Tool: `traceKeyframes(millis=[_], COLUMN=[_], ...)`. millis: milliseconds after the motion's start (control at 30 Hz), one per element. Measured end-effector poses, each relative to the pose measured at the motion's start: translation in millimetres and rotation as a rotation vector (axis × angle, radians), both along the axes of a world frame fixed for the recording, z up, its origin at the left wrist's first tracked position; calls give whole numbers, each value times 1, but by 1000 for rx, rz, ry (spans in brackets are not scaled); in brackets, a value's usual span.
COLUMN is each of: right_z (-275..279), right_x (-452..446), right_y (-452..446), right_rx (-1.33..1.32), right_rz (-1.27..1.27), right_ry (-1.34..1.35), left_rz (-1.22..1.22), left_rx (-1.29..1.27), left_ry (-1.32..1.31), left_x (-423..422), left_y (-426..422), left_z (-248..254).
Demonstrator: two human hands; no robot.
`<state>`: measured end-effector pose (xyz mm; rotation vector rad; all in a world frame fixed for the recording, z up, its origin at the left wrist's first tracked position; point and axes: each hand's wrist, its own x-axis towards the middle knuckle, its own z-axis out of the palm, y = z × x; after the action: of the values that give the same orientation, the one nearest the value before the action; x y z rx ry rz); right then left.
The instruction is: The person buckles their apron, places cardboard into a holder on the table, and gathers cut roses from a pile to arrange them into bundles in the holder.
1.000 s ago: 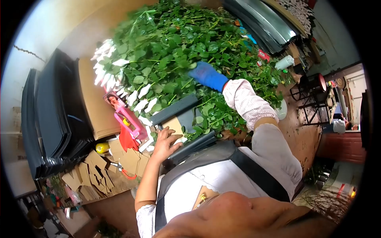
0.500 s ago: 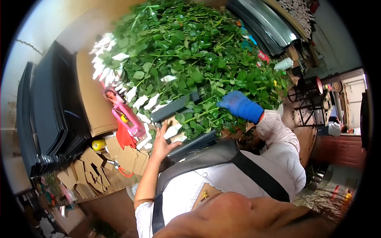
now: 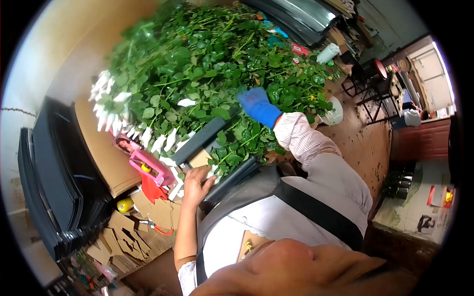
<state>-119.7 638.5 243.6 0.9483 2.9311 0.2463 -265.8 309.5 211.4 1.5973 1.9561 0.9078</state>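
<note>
A big heap of leafy green stems [image 3: 197,69] covers the table, with white-wrapped flower heads [image 3: 111,120] at its left edge. In front of me is a dark grey tray [image 3: 205,139] lined with cardboard, and some leafy stems lie in it. My left hand [image 3: 196,183], bare, rests at the tray's left end beside a white-wrapped head, fingers apart. My right hand [image 3: 258,104], in a blue glove, is over the leaves just beyond the tray's right end; its fingertips are blurred among them, and what they hold, if anything, is unclear.
A pink holder [image 3: 150,167] stands left of the tray. Red-handled scissors [image 3: 157,227] and cardboard pieces [image 3: 126,237] lie at lower left, near a yellow roll [image 3: 125,204]. Black sheets [image 3: 69,172] are stacked at far left. A white bucket [image 3: 334,111] and a stool [image 3: 377,69] are at right.
My right hand has moved from the tray's right side up and left over the heap. The white head by my left hand sits lower, more covered by my fingers. The view has turned.
</note>
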Motion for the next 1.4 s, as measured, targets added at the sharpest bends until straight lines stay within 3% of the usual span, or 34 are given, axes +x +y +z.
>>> traceKeyframes(millis=[33,133,200,267,300,333,433,533,567,633,667,767,800,833,867,967,1000,1067,1133,1233,1400], right_z=[1,-5,27,36,40,48,68,88,103,152,175,214,210,205,206,179,147,106,44,34,22], right_x=[-2,13,42,82,100,120,168,256,299,314,309,237,225,205,180,83,54,-5,-25,-91,-171], right_y=[1,3,20,70,98,125,177,285,315,329,317,253,253,241,203,97,82,36,21,29,53], right_rx=[-164,-56,-174,-615,-693,1,60,218,447,540,386,205,265,148,-103,-119,-68,-463,-207,-175,-24], right_rz=[-94,22,8,-282,-522,-349,-355,-600,-611,-586,-549,-259,-189,40,-45,278,440,200,508,393,131], right_ry=[-230,-1,190,578,718,248,757,811,544,693,1105,1214,1174,1206,1160,682,627,42,67,403,69], left_rz=[3,91,89,88,83,83,85,87,91,97,96,105,104,102,96,93,97,112,126,138,124], left_rx=[-3,27,45,57,63,70,90,57,48,33,27,12,8,8,14,17,16,2,-21,13,83], left_ry=[10,-82,-68,-64,-66,-66,-34,-61,-65,-67,-64,-68,-71,-62,-62,-65,-68,-80,-56,-57,-57], left_x=[1,8,8,8,8,7,6,7,7,7,6,7,6,6,6,6,7,9,9,9,7], left_y=[1,1,-1,-1,-2,-2,-2,-1,-2,-2,-2,-2,-1,-2,0,-2,-1,-1,-2,-1,-1], left_z=[-4,-14,-16,-18,-19,-18,-20,-20,-20,-21,-22,-21,-20,-21,-20,-17,-16,-14,-13,-13,-16])
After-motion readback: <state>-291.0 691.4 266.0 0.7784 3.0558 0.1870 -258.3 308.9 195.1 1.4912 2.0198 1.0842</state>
